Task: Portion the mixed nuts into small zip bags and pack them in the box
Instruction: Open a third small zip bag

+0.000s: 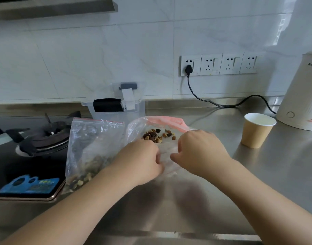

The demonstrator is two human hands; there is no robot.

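Both hands on small zip bag (166, 156) | left hand (142, 160) | right hand (199, 151) | nuts (157, 135) beyond knuckles

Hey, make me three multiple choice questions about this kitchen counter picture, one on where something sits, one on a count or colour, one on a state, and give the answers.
1. Where is the paper cup?
A. right of the small zip bag
B. on the stove
C. inside the clear box

2. How many wall sockets have a plug in them?
A. none
B. one
C. all four

3. What is the clear box like?
A. open, no lid on top
B. lidded and latched
C. full of packed bags

Answers:
1 A, the cup stands on the steel counter to the right of both hands.
2 B, only the leftmost socket holds the black plug.
3 A, its rim is uncovered and no bags show inside.
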